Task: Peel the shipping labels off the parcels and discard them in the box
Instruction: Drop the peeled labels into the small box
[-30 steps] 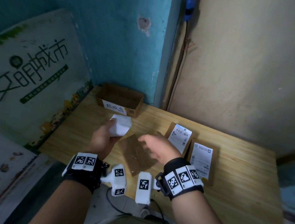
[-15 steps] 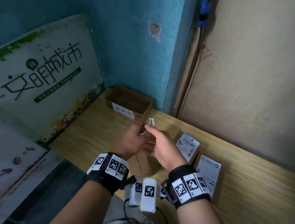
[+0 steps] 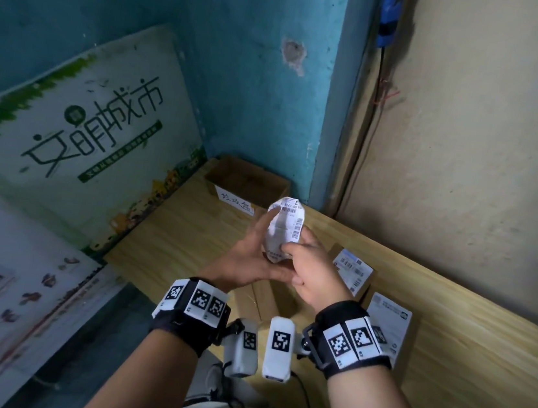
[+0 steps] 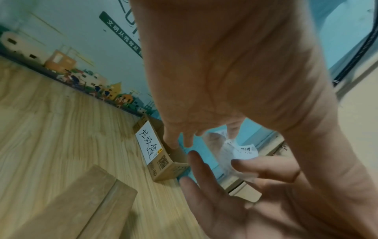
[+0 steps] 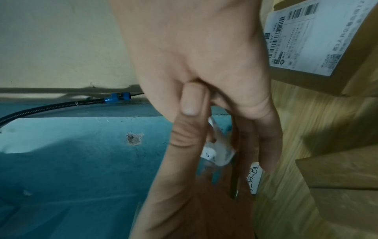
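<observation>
At frame centre I see my left hand (image 3: 247,262) and right hand (image 3: 311,272) pinching one crumpled label (image 3: 283,231), two labelled parcels (image 3: 352,275) lower right, one handwritten-tagged box (image 3: 246,180) behind.

A makeshift parcel-sorting corner: wooden table (image 3: 476,382), labelled parcels (image 3: 391,327), peeling blue wall (image 3: 244,65).

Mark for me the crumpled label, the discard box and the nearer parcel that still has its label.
crumpled label (image 3: 283,231), head view, on its creased printed face.
discard box (image 3: 244,197), head view, on its front wall by the handwritten sticker.
labelled parcel (image 3: 387,323), head view, on its white label.
</observation>
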### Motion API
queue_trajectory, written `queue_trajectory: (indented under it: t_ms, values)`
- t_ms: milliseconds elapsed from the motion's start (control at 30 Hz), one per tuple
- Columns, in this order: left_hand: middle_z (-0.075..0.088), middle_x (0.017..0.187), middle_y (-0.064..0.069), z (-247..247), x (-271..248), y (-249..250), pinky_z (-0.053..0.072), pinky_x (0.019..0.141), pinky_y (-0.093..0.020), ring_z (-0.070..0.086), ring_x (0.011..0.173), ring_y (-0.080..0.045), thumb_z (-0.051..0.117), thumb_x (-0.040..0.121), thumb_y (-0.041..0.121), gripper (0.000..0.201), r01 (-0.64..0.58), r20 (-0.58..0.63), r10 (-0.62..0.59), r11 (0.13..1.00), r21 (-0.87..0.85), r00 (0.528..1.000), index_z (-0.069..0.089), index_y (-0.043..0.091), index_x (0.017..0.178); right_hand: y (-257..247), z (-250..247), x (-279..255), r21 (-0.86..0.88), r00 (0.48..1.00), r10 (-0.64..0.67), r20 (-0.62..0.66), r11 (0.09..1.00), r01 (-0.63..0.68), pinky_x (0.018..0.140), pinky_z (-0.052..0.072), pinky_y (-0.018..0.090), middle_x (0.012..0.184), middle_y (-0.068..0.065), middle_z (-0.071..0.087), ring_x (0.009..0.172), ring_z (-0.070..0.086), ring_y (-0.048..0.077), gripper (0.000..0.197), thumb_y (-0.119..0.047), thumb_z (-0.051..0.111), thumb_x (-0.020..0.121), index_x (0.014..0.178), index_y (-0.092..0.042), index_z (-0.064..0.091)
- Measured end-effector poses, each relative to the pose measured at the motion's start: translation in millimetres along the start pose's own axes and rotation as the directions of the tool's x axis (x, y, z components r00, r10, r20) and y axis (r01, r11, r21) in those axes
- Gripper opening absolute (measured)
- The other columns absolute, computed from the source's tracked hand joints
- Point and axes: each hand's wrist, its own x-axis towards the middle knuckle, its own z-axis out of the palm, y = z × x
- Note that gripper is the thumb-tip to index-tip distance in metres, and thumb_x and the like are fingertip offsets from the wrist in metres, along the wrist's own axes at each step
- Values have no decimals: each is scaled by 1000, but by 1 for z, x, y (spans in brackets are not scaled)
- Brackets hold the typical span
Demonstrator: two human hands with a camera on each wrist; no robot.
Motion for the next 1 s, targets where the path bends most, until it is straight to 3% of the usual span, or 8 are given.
queue_trajectory:
  t_ms: [100,167,267,400,533,733,867,1000]
  values:
    - [35,155,2,-5,2,-7,38,113,-46,35,142,-23,92,58,35,116,-16,-24,14,997,-79,1000,22,42,151,-3,-3,-1,-9,996,30,85,1000,-30,77,61,42,115,7,73,102,71,27,49,9,45,98,107,-35,65]
    - [56,139,0,-7,6,-8,48,103,-42,54,128,-24,80,76,26,86,-13,-68,-3,972,-234,998,31,31,147,-4,-6,-3,-40,990,27,137,999,-21,75,60,42,114,8,72,95,71,27,47,9,48,97,113,-31,66]
    - [66,123,-11,-10,17,-5,58,80,-31,69,104,-22,64,95,14,50,11,-192,-90,925,-379,977,39,13,137,-6,-9,-3,-128,983,15,183,992,8,68,59,35,105,10,71,74,70,20,45,10,49,96,113,-28,66]
    - [68,94,-10,-21,37,-12,56,70,-33,65,88,-24,58,98,12,8,-24,-357,-98,946,-323,929,60,5,101,-11,-10,0,-261,985,33,172,965,13,62,55,28,101,9,70,67,68,15,44,8,49,96,106,-32,63]
    - [68,83,0,-36,53,-15,48,62,-24,62,73,-12,62,95,13,11,3,-367,-97,969,-248,925,64,15,84,-19,-6,10,-293,996,57,74,956,-33,63,54,28,109,9,70,71,70,16,42,7,50,96,111,-31,61]
    - [71,76,-3,-56,76,-17,51,67,-26,64,68,-13,71,89,15,7,184,-110,-239,913,-363,965,71,11,85,-23,0,30,-300,995,-32,-90,954,3,54,52,21,125,7,69,91,75,27,51,10,54,91,134,-17,57]
    - [64,61,-3,-62,88,-12,52,58,-18,58,56,-10,68,89,2,6,182,-68,-226,901,-393,972,67,3,83,-25,12,42,-321,989,-84,-125,946,40,81,62,51,117,9,73,86,76,28,55,19,52,84,119,-22,64]
    - [60,63,-6,-76,100,-21,52,59,-16,55,58,-11,65,91,0,8,213,-31,-243,899,-383,970,66,2,82,-27,23,52,-316,987,-77,-144,949,28,65,60,30,117,9,71,96,73,29,55,17,55,84,119,-24,59]
